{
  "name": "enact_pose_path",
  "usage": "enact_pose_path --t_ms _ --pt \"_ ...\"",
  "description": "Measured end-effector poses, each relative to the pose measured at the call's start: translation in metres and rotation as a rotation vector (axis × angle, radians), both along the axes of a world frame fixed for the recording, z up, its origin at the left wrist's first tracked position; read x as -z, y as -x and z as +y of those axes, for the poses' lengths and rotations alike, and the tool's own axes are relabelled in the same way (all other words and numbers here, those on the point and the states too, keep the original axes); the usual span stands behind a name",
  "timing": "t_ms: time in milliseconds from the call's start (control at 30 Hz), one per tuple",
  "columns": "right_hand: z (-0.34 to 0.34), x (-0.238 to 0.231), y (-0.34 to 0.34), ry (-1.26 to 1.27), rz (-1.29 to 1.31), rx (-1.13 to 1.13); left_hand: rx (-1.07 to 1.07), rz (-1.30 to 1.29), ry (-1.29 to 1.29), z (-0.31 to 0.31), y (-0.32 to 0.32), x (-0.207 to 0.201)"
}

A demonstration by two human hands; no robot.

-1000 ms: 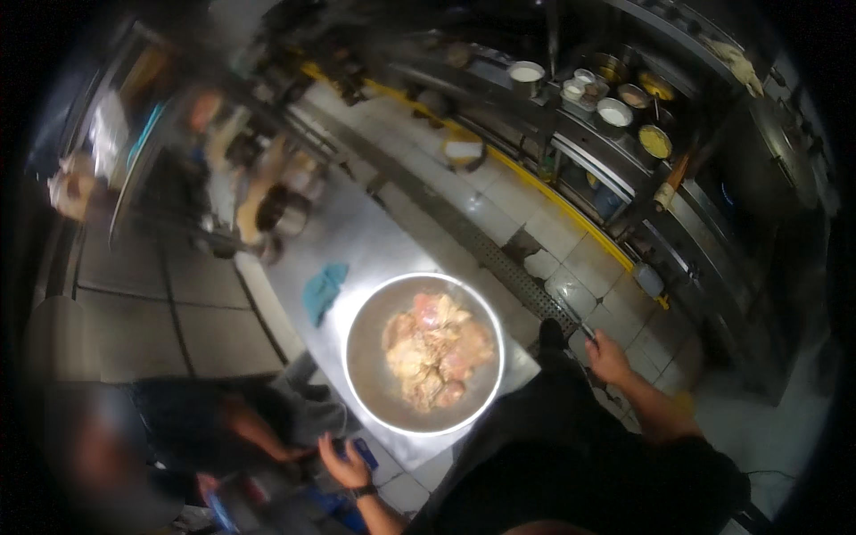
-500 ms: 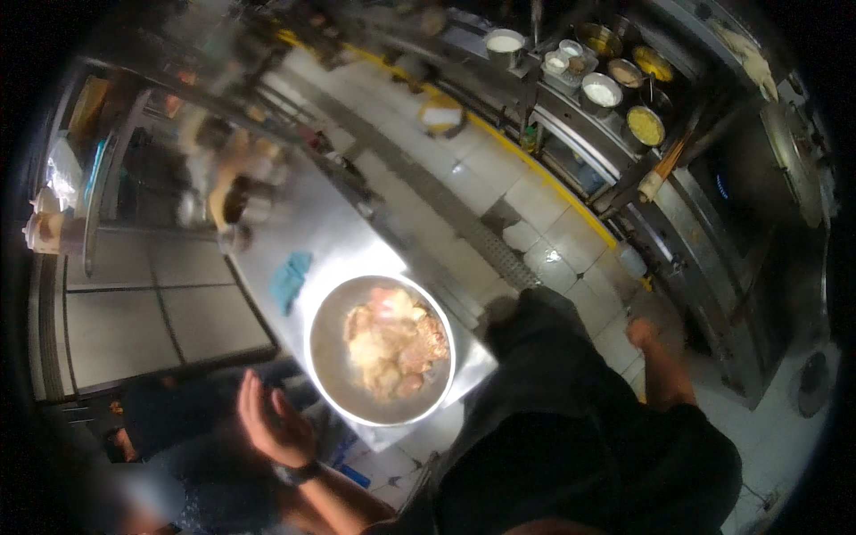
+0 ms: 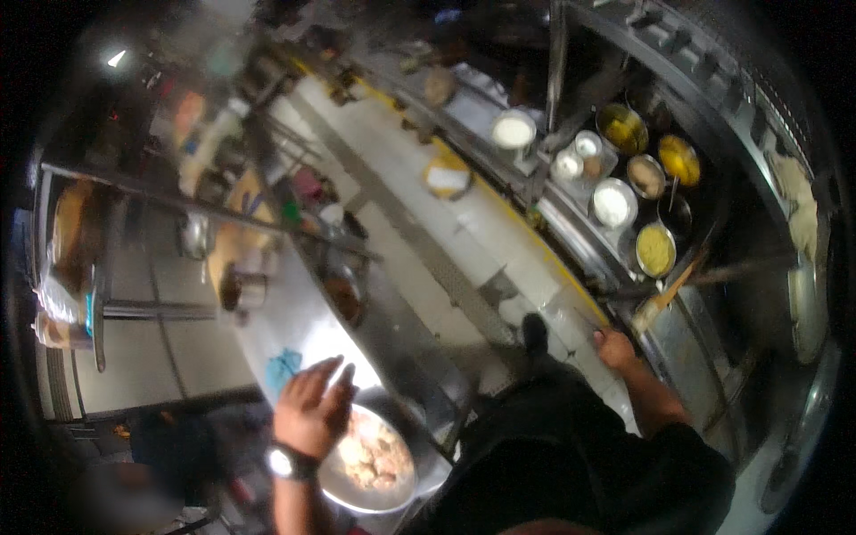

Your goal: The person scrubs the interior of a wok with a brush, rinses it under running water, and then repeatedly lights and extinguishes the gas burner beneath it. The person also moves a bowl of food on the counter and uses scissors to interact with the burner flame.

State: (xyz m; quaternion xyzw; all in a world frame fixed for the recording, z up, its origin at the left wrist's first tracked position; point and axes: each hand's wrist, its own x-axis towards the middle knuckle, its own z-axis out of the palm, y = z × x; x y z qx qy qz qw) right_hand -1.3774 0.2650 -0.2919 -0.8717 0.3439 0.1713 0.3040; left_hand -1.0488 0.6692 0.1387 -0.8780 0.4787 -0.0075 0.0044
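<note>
My left hand (image 3: pixel 314 408), with a wristwatch (image 3: pixel 283 462) on its wrist, is open above the rim of a large steel bowl (image 3: pixel 332 492). Its fingers point away from me and hold nothing. Inside the bowl lie pale, brownish pieces of food (image 3: pixel 379 455), perhaps raw meat, partly covered by the hand. A crumpled teal cloth (image 3: pixel 281 367) rests on the steel table (image 3: pixel 259 330) just beyond my fingers. Off to the right, over the floor, my right hand (image 3: pixel 615 348) is closed. A thin dark line shows by its fingers, too blurred to name.
Beyond the tiled floor (image 3: pixel 455 312), a steel counter (image 3: pixel 571 236) at the right carries several bowls of white and yellow food, including a yellow one (image 3: pixel 655 250). A brush-like tool (image 3: pixel 664 303) lies beside them. A metal pot (image 3: pixel 245 290) stands farther along the table. Another person is at lower left.
My left hand has moved up and right, from beside the bowl to over its rim. My right hand has shifted left and slightly down. The view has turned, so the bowl sits lower.
</note>
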Motion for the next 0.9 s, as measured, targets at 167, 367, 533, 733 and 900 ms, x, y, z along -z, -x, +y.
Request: enact_pose_path --t_ms 167,367,533,733,900 --pt "-0.035 -0.051 -0.159 -0.077 -0.143 -0.143 -0.223 0.178 -0.072 -0.043 -0.012 0.029" --pt "0.058 -0.123 -0.322 -0.483 -0.299 -0.367 -0.523 0.61 -0.09 -0.067 -0.003 0.053" --pt "0.064 -0.151 -0.441 -0.478 -0.418 -0.508 -0.672 0.657 0.242 -0.069 -0.056 0.085" --pt "0.018 -0.19 -0.592 -0.333 -0.44 -0.294 -0.631 0.466 0.272 -0.068 -0.196 0.079" --pt "0.0 -0.167 -0.646 -0.237 -0.479 -0.136 -0.633 0.315 0.41 -0.07 -0.298 0.06"
